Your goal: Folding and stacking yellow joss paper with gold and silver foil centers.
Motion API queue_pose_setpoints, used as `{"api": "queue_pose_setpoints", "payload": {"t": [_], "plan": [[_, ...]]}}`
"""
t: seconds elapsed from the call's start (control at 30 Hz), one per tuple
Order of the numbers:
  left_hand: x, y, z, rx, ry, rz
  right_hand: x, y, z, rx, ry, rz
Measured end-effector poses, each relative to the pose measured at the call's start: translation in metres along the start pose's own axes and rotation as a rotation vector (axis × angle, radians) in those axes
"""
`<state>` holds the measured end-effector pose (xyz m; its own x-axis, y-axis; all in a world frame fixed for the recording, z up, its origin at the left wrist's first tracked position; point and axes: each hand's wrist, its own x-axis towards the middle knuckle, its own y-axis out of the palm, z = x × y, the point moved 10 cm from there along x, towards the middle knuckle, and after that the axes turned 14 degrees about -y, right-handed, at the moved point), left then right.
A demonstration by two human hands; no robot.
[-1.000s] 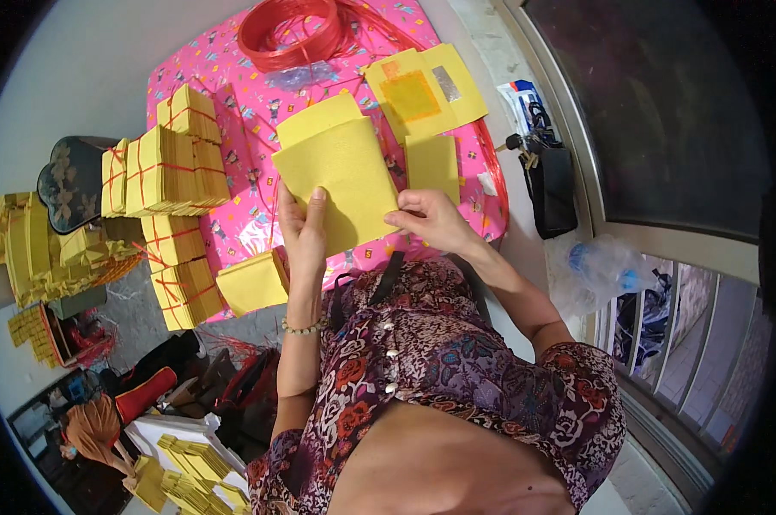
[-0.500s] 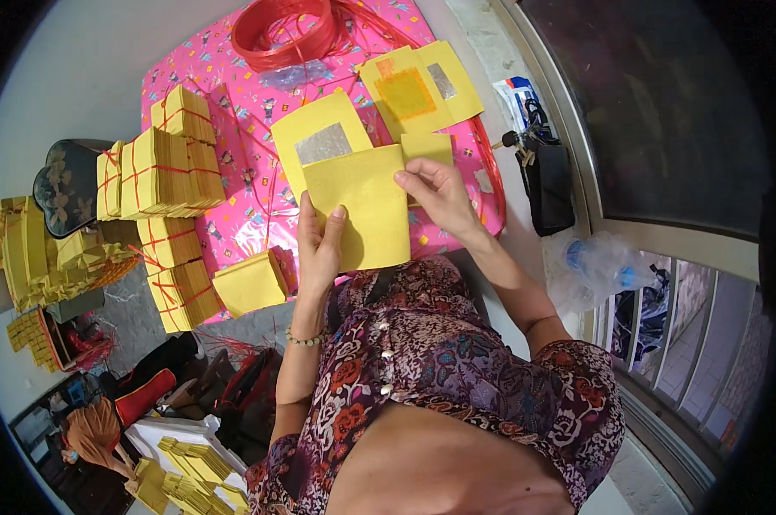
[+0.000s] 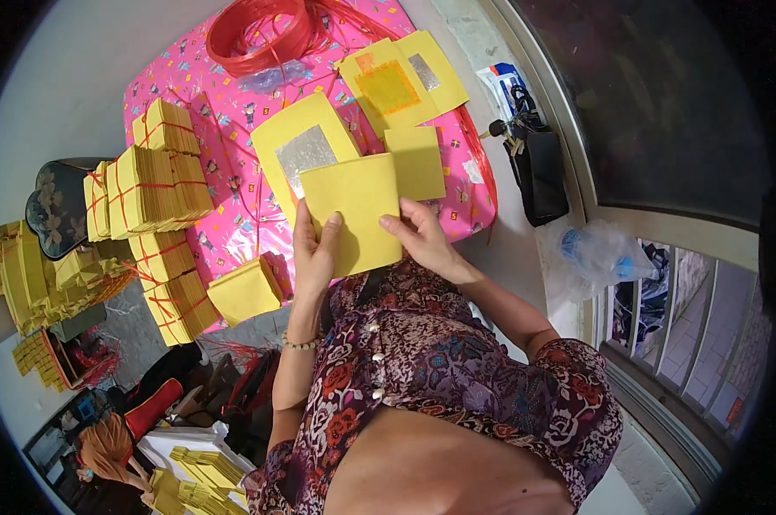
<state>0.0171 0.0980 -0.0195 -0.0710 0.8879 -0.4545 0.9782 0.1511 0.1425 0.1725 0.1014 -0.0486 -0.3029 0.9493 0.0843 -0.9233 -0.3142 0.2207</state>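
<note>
Both hands have pulled the yellow sheet [image 3: 353, 210] closer to the body since a moment ago, and more of the silver-patch sheet [image 3: 306, 153] now shows behind it.

The left hand [image 3: 313, 257] holds the sheet's lower left edge, thumb in front and fingers curled behind. The right hand [image 3: 422, 239] pinches the lower right edge with thumb and fingertips. The sheet is up off the pink cloth [image 3: 225, 94], at about 12 o'clock from the hands.

At 1 o'clock lies a small yellow square [image 3: 416, 161], just beside the held sheet. Tied yellow stacks [image 3: 152, 189] sit at 9 o'clock, and a loose little pile [image 3: 244, 290] is near the left wrist. A red string coil [image 3: 259, 30] rests at the far end of the cloth.

I think the thin sheet could bend or crease if the fingers squeeze too hard. It could slip, because only the bottom edge is held. The left arm could also bump the loose pile and push it off the cloth.
</note>
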Motion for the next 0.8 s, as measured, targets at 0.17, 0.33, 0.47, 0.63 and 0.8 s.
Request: {"api": "queue_pose_setpoints", "payload": {"t": [0.17, 0.33, 0.47, 0.63, 0.8], "plan": [[0.008, 0.0, -0.003, 0.076, 0.068, 0.022, 0.015, -0.083, -0.018, -0.043, -0.086, -0.31], [0.012, -0.034, 0.003, 0.169, 0.103, -0.125, 0.021, -0.18, -0.064, -0.335, -0.065, -0.431], [0.009, -0.046, 0.016, 0.179, 0.06, -0.149, 0.014, -0.197, -0.105, -0.406, 0.035, -0.407], [0.007, -0.042, 0.02, 0.221, 0.073, -0.143, 0.013, -0.221, -0.157, -0.577, 0.001, -0.346], [-0.002, -0.041, 0.006, 0.392, 0.122, -0.237, 0.021, -0.198, -0.141, -0.826, 0.119, -0.292]]}}
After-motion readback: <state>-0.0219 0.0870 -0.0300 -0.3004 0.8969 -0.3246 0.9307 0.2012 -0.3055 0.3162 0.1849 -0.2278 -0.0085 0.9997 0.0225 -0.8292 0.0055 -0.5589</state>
